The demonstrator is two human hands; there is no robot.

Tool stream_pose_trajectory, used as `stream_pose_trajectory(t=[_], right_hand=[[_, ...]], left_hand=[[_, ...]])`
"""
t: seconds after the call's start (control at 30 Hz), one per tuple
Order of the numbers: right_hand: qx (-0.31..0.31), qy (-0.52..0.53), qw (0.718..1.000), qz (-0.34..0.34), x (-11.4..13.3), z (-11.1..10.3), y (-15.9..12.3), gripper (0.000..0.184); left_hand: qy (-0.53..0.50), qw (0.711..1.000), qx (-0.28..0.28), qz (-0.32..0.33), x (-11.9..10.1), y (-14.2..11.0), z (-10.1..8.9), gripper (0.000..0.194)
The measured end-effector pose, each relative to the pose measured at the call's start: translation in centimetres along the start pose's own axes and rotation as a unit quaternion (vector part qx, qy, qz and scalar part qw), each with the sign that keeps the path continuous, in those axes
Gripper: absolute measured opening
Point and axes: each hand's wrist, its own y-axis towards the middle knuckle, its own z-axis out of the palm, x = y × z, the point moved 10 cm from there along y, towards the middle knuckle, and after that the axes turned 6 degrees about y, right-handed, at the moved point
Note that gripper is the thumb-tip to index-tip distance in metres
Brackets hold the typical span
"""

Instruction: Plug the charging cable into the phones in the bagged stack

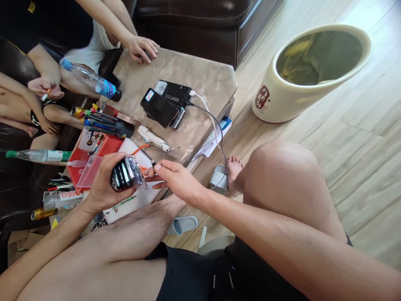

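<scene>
Left hand is curled around a clear-cased gadget, holding it raised above the table edge so its end faces the right hand. Right hand pinches a thin tool between thumb and forefinger, tip at the gadget's end for close work. 1 phone lies on a charger, cabled.

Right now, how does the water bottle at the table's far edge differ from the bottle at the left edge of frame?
The blue-capped bottle lies slanted, partly on the marble table; the green-capped bottle lies nearly level, off to the left. The blue-capped one has a blue label, the green-capped one a white label. Both are clear plastic, on their sides, and apart from the left hand and right hand.
</scene>
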Motion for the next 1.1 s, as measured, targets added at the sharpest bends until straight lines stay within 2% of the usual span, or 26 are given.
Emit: stream_pose_trajectory(t=[0.13, 0.3, 0.43, 0.63, 0.8, 0.93, 1.1], right_hand=[[0.008, -0.042, 0.999, -0.026, 0.5, 0.1, 0.1, 0.025], [0.021, -0.063, 0.998, -0.024, 0.5, 0.3, 0.0, 0.025], [0.009, -0.146, 0.989, -0.024, 0.9, 0.2, -0.2, 0.024], [-0.015, -0.306, 0.951, -0.048, 1.9, 0.0, -0.6, 0.023], [-0.033, -0.386, 0.920, -0.059, 2.7, -0.2, -0.8, 0.027], [-0.037, -0.455, 0.885, -0.090, 3.7, 0.4, -1.1, 0.029], [-0.038, -0.487, 0.868, -0.086, 4.3, 0.7, -1.3, 0.029]], left_hand=[[-0.009, 1.000, 0.008, 0.001, -0.4, 0.2, 0.1, 0.090], [-0.039, 0.998, -0.045, -0.029, 0.3, -0.1, -0.7, 0.091], [-0.062, 0.995, -0.053, -0.065, 1.1, -0.8, -0.8, 0.090], [-0.076, 0.994, -0.056, -0.049, 0.8, -0.7, -0.6, 0.088], [-0.069, 0.992, -0.101, -0.011, 0.5, -0.7, -0.7, 0.090], [-0.069, 0.994, -0.089, -0.014, 0.5, -0.7, -0.3, 0.090], [-0.056, 0.995, -0.078, -0.010, -0.1, -0.5, 0.1, 0.085]])
